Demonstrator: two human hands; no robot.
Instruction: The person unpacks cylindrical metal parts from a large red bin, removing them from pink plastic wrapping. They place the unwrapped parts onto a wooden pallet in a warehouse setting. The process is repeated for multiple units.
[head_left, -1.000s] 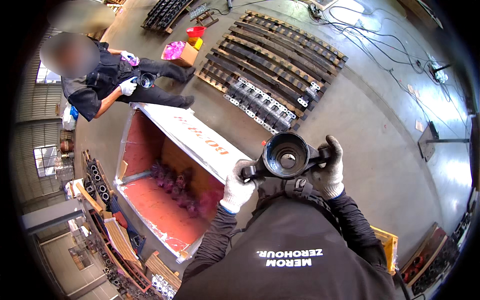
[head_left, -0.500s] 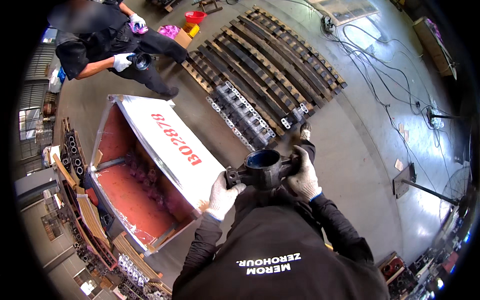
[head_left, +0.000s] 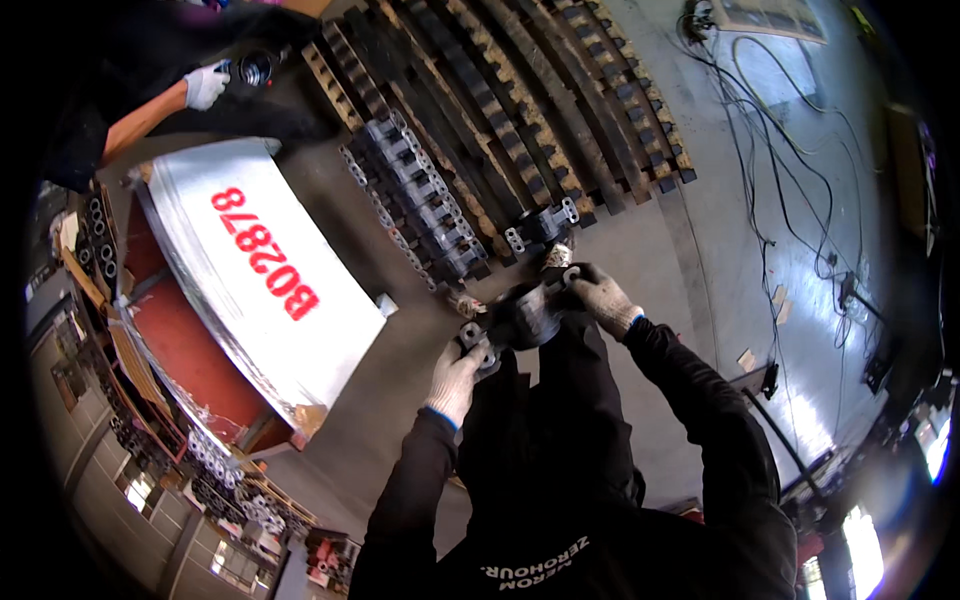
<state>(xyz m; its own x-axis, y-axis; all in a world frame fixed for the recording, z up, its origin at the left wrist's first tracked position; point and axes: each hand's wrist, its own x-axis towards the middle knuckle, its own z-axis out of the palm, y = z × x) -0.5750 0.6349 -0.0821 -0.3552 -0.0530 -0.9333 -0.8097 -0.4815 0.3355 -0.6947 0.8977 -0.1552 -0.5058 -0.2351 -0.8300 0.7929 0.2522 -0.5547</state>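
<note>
Between my gloved hands hangs a dark metal casting (head_left: 532, 320) with a rounded middle and a holed flange at each end. My left hand (head_left: 456, 382) is closed around its left flange, and my right hand (head_left: 606, 301) grips the right one. The casting is held in front of my legs, with my shoes partly behind it. Just beyond it, a similar single casting (head_left: 545, 226) rests on the near edge of a slatted wooden pallet (head_left: 560, 105). Left of that, a close-packed row of castings (head_left: 415, 190) lies along the pallet.
A large crate with red inner walls (head_left: 200, 335) and a white cover (head_left: 280, 235) stands to my left. Beyond it, a co-worker's gloved hand (head_left: 206, 87) holds a dark round part (head_left: 254, 68). Loose cables (head_left: 765, 150) trail over the floor at right.
I have moved nearer the pallet with the casting still in both hands. The casting has turned, so its round opening no longer faces up. My arms reach further out.
</note>
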